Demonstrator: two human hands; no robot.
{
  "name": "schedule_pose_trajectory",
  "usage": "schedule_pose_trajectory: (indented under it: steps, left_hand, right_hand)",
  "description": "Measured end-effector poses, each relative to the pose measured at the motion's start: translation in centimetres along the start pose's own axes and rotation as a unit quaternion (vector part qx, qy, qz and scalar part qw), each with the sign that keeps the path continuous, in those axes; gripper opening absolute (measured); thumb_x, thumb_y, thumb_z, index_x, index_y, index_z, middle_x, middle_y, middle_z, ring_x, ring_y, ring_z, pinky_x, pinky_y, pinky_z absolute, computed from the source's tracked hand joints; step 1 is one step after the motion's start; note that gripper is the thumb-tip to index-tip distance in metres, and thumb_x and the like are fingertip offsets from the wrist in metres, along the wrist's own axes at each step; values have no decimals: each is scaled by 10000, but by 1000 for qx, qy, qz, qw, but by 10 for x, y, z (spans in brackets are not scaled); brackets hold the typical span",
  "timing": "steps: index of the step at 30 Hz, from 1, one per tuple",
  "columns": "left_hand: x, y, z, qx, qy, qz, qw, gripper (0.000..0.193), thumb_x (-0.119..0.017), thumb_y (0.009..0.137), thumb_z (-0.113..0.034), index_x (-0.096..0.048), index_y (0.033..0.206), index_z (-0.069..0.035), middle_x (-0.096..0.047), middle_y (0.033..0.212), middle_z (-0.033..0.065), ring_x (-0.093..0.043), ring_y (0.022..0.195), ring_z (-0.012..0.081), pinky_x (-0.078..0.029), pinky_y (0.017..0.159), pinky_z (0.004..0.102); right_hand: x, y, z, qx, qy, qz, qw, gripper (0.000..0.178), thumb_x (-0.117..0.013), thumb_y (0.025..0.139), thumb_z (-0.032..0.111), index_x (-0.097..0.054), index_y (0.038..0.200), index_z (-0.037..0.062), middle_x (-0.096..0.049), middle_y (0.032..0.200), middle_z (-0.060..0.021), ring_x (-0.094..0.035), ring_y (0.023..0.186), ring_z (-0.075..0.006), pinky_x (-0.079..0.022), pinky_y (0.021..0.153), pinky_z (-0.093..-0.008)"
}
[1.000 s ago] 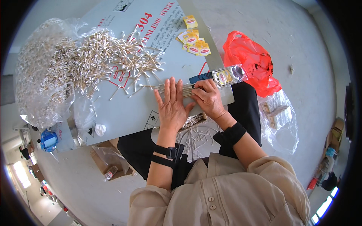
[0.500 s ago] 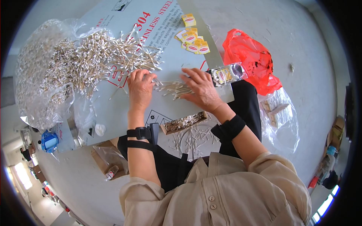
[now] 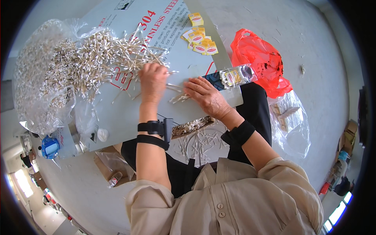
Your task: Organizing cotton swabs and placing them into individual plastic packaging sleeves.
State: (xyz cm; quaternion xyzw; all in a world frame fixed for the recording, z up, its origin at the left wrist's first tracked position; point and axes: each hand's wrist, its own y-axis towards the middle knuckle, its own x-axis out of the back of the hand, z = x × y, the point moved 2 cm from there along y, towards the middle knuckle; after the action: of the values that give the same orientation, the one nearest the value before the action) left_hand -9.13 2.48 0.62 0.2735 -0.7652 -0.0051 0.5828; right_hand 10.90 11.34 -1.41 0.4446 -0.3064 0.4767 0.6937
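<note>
White-tipped wooden cotton swabs [image 3: 96, 58] all over a grey sheet-topped table [image 3: 129, 113]

Main heap's half wrapped in a clear plastic bag [image 3: 33, 78] at left. By its right edge, the left hand [image 3: 153, 80] is held with fingers curled; whether anything's gripped can't be told. Right hand's [image 3: 207, 96] fingers are laid together over a small loose bunch [image 3: 179, 98], grip also unclear. Farther right, a clear swab-filled packet [image 3: 235, 76] is parked beside a red plastic bag [image 3: 258, 58].

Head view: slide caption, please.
Left hand at the edge of a cotton swab pile, right hand at some loose swabs.
</note>
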Motion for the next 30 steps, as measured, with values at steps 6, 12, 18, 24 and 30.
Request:
schedule_pose_trajectory:
  steps: [6,12,18,24,30]
  left_hand:
    - [-14,-19,-57,15,-24,41,999,266,-708,827,-224,-636,1042,-85,-607,1108,73,-502,1160,276,-384,981,471]
    - [-18,-66,-98,61,32,106,992,736,-573,924,-453,-368,1462,5,-300,1569,160,-197,1487,330,-123,1190,550]
    - [-22,-59,-93,100,47,125,986,858,-611,887,-499,-281,1510,-9,-216,1604,187,-134,1508,329,-75,1193,569]
    - [-22,-64,-94,65,71,152,984,889,-602,876,-543,-271,1517,-25,-221,1600,189,-145,1505,334,-77,1176,607]
    - [-19,-61,-87,43,81,110,990,806,-570,903,-550,-320,1512,-86,-254,1587,189,-187,1490,346,-81,1175,600]
  right_hand:
    - [12,-5,5,-89,50,-89,991,567,-751,686,88,-584,1224,23,-578,1248,-146,-517,1225,-354,-445,1045,-418]
    - [17,-8,5,-188,204,-113,954,761,-636,642,-111,-467,1375,12,-439,1434,-174,-426,1329,-382,-378,1111,-422]
    - [20,-14,-3,-220,385,-148,884,573,-580,857,-12,-451,1414,11,-387,1511,-154,-378,1404,-316,-341,1125,-375]
    - [12,-18,17,-265,308,-189,894,440,-525,998,161,-461,1409,19,-400,1496,-190,-425,1370,-341,-359,1105,-384]
    - [5,-14,15,-272,323,-241,874,435,-501,1023,226,-476,1398,7,-410,1490,-189,-422,1371,-330,-346,1108,-379]
